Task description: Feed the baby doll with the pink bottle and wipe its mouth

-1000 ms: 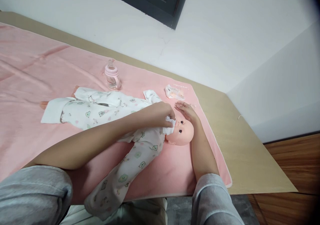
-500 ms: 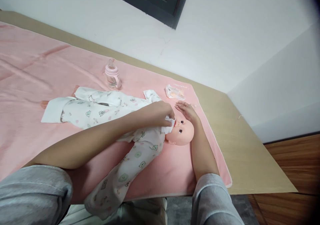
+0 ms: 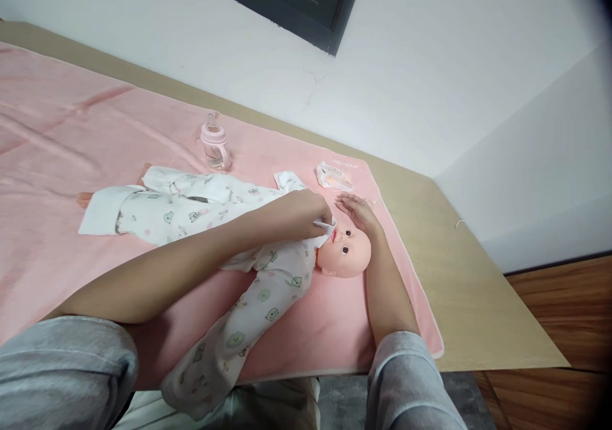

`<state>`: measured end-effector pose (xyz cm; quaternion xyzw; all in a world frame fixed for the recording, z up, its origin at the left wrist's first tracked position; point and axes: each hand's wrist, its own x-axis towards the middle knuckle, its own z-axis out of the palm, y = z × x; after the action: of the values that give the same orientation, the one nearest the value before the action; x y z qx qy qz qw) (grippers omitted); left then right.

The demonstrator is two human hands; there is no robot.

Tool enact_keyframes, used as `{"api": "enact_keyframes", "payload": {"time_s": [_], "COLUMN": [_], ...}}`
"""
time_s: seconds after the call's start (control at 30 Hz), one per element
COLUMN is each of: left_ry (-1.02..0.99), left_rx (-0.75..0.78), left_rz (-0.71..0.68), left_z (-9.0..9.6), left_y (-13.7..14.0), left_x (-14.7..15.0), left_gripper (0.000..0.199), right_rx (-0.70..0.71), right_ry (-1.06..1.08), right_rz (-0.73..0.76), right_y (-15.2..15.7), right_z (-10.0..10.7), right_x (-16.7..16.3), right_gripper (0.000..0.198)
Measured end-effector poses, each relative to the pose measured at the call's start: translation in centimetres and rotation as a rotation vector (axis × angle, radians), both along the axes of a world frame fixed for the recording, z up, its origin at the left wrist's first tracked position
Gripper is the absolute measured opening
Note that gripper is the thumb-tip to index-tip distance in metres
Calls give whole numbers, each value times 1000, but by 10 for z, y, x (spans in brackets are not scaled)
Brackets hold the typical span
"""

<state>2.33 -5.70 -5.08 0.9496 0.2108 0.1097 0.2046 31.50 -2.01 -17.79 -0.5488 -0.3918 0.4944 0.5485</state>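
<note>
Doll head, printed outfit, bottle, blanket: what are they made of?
Doll head: likely vinyl or other plastic; smooth, faint sheen.
Printed outfit: fabric, maybe cotton; matte, soft creases.
Bottle: transparent body, plastic or glass, can't tell; pink ring and handle look like smooth plastic.
Blanket: fabric, possibly fleece; matte, soft folds.

Doll [image 3: 229, 207] on blanket [image 3: 57, 156], bottle [image 3: 216, 148] behind it, packet [image 3: 333, 176] right of the bottle

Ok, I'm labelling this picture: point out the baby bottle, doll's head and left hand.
Baby bottle [image 3: 215, 148], head view: upper clear body.
Doll's head [image 3: 350, 257], head view: beside the lower eye.
Left hand [image 3: 306, 214], head view: back of the hand.
</note>
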Motion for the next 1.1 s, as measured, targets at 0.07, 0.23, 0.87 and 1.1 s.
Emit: {"api": "enact_keyframes", "payload": {"time_s": [0.07, 0.23, 0.87, 1.1], "left_ry": [1, 0, -38, -68], "left_rx": [-1, 17, 13, 51], "left_rz": [9, 22, 14, 45], "left_z": [3, 0, -5, -6], "left_y": [0, 1, 4, 4], "left_x": [0, 1, 5, 6], "left_gripper": [23, 22, 17, 20], "right_rx": [1, 2, 20, 22], "right_ry": [4, 24, 30, 63], "right_rz": [-10, -13, -17, -4], "right_y": [0, 1, 3, 3], "right_z": [-1, -1, -5, -6], "right_x": [0, 0, 3, 5], "right_gripper": [20, 19, 19, 19]}}
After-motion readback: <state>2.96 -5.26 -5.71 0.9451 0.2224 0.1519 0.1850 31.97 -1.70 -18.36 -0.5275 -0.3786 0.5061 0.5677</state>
